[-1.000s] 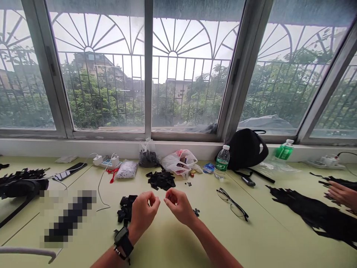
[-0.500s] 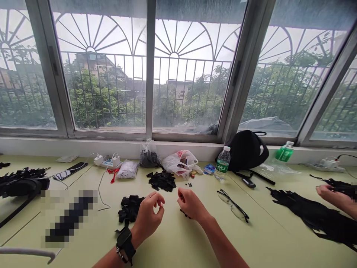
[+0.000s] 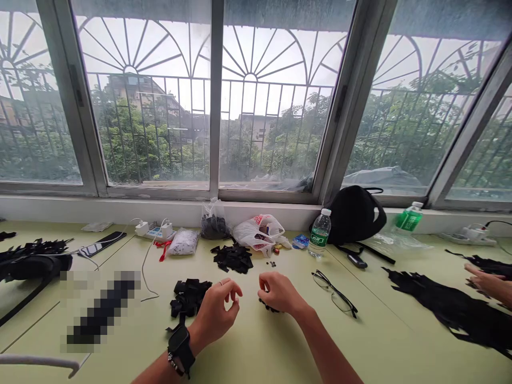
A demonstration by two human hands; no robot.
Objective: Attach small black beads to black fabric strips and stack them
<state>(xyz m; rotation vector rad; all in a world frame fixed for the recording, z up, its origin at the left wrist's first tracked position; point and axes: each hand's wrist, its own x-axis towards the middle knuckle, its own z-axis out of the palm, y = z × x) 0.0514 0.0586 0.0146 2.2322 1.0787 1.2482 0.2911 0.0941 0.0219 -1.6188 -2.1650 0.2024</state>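
My left hand (image 3: 218,309), with a black watch (image 3: 179,341) at its wrist, hovers beside a pile of black fabric pieces (image 3: 188,296). Its thumb and forefinger curl toward each other in a ring; whatever may be between the tips is too small to make out. Opposite it, my right hand (image 3: 280,292) is closed, knuckles up, its fingertips largely hidden. Small dark round pieces (image 3: 269,306) show under its edge on the table. Between the hands is a gap of bare table. Beyond them lie a second pile of black fabric pieces (image 3: 232,258) and several tiny dark pieces (image 3: 272,264).
Eyeglasses (image 3: 335,293) lie right of my right hand. Along the back are a water bottle (image 3: 319,234), a white plastic bag (image 3: 260,234), a black cap-like item (image 3: 354,216) and a power strip (image 3: 154,232). Another person's hand (image 3: 490,282) works over black strips (image 3: 448,304) at right.
My left hand has shifted slightly right, its thumb and forefinger nearer together. My right hand has moved slightly right. At the far right, the other person's hand has changed pose.
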